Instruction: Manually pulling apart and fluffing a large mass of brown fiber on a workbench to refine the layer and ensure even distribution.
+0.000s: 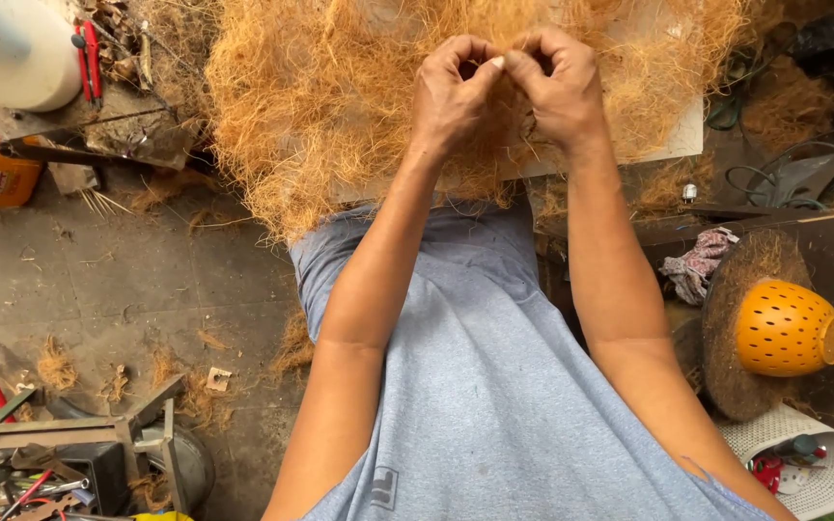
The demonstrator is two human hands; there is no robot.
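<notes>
Fibre fills the head view: we see a heap of golden coconut fibre spread over a white board above our lap. Our left hand and right hand meet over it, fingers curled, thumbs and forefingers pinching a small tuft between them. An orange perforated pot lies well apart, at right.

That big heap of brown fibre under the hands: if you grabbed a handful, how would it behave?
The fibre would probably feel light and springy, since it lies as a loose, airy tangle. A handful would likely drag neighbouring strands along and shed bits, as tufts already litter the floor. Both hands, left and right, pinch it with bunched fingers, which suggests thin, wiry strands.
</notes>
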